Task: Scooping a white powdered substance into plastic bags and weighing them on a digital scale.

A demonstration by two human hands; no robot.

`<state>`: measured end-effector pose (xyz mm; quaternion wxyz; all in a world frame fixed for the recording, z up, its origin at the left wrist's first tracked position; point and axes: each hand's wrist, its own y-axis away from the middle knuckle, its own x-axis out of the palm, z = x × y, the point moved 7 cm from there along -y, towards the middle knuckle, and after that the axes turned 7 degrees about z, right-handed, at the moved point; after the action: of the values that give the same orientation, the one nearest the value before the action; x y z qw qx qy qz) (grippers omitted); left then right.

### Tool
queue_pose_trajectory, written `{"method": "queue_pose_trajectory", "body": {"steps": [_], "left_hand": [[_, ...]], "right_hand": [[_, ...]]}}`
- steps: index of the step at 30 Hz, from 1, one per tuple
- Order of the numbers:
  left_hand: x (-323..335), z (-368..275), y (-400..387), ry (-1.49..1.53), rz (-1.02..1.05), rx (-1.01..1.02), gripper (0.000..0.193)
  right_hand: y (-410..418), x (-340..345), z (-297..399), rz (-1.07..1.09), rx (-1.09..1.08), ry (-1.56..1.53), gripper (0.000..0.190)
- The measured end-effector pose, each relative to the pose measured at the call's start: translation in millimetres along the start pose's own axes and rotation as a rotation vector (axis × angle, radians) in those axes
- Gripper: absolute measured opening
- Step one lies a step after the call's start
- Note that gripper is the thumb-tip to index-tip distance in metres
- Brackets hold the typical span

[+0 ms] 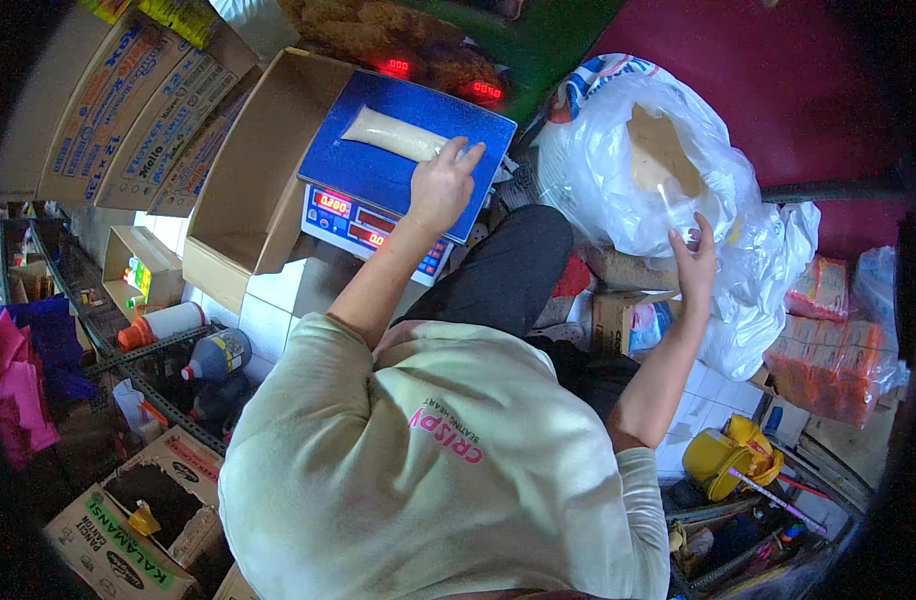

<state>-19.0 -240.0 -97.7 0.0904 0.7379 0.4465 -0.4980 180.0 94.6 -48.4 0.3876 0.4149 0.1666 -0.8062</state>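
A digital weighing scale point(458, 124) with a blue platform and lit red digits stands before me. On it lies a long clear plastic bag of pale granular or powdery stuff point(394, 135). My left hand point(441, 180) is at the right end of this bag, its fingers around or on that end; whether they grip it is hard to tell. My right hand point(696, 251) is at the near edge of a large sack lined with white plastic point(593, 180), which holds light brown stuff point(656, 154). A piece of clear plastic is by my right fingertips.
An open cardboard box point(278, 127) adjoins the scale on the left, with more cartons point(150, 112) beyond. Metal shelving with bottles point(221, 352) stands at lower left. Orange plastic-wrapped packs point(825, 360) lie at right, and a yellow container point(717, 461) is at lower right.
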Motion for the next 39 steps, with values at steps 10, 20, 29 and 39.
{"method": "queue_pose_trajectory", "body": {"steps": [10, 20, 29, 39], "left_hand": [[0.3, -28.6, 6.9, -0.009, 0.077, 0.007, 0.057], [-7.8, -11.1, -11.8, -0.098, 0.017, -0.046, 0.047], [7.6, 8.5, -26.3, -0.164, 0.133, -0.095, 0.024], [-0.1, -0.8, -22.8, -0.118, 0.168, 0.001, 0.023]], "right_hand": [[-27.6, -3.2, 13.9, -0.086, -0.172, -0.07, 0.058], [-113.0, 49.7, 9.6, 0.015, -0.143, 0.726, 0.055], [-158.9, 118.6, -42.7, 0.298, 0.027, 0.62, 0.051], [-145.8, 98.6, -56.0, 0.405, 0.099, -0.252, 0.057]]}}
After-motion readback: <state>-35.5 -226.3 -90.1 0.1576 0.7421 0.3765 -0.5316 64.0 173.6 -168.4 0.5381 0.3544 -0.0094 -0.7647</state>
